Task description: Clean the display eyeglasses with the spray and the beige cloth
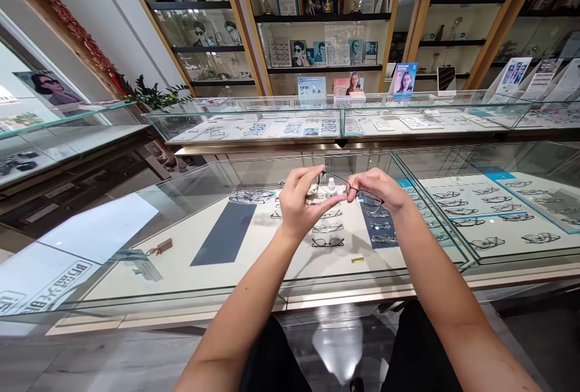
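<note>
A pair of eyeglasses (336, 176) with a thin dark frame is raised above the glass counter, between my two hands. My left hand (299, 199) is closed on its left side, thumb stretched toward the middle. My right hand (378, 188) pinches the frame near the bridge, and the right lens (368, 200) hangs below those fingers. Something pale, perhaps a cloth (312, 192), shows by my left fingers; I cannot make out whether it is held. Behind the glasses stands a small white bottle (331, 186).
Under the glass top of the counter (172, 280) lie rows of eyeglasses (327, 242) and a dark grey mat (225, 232). A brown key-ring tag (162, 247) is at left. Farther back are another glass showcase (254, 115), standing cards (404, 80) and shelves (322, 18).
</note>
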{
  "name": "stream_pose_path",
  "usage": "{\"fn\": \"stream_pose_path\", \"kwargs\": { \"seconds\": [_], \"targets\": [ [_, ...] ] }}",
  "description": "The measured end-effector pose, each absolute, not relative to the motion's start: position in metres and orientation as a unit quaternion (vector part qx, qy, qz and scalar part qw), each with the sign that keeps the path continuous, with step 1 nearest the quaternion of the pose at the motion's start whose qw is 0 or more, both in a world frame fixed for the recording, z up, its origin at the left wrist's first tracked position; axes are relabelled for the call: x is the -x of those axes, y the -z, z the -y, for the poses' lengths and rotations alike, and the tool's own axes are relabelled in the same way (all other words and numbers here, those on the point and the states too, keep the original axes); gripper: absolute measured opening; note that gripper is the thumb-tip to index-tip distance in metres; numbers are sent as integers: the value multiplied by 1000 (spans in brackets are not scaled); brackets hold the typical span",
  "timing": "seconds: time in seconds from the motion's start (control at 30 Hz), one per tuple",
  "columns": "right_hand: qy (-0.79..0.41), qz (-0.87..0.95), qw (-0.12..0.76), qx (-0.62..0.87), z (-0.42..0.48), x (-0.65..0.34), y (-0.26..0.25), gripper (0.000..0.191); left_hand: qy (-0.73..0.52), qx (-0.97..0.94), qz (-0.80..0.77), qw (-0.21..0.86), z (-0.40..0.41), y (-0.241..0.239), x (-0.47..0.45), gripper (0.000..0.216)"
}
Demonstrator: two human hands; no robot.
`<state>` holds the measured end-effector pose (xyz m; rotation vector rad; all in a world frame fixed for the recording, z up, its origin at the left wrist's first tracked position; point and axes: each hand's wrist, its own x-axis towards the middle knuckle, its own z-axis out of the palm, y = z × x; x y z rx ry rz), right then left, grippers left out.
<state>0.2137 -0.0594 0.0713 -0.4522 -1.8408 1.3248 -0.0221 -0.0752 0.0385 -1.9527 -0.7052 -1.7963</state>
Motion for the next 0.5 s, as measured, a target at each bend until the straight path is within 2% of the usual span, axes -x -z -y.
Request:
{"fn": "stream_pose_path", "kwargs": {
  "seconds": [0.1, 0.23, 0.33, 0.5],
  "targets": [
    [-419, 738, 480, 223, 71, -218, -99, 60, 659, 670, 241, 241, 73, -60, 34, 68],
    [-148, 748, 594, 257, 98, -217, -157, 46, 685, 621, 264, 275, 67, -117, 52, 73],
    [14, 722, 632, 281, 131, -205, -190, 49, 724, 564, 291, 271, 75, -161, 51, 70],
    [96, 702, 629, 318, 162, -184, -196, 49, 776, 512, 250, 270, 94, -186, 33, 58]
  ]
}}
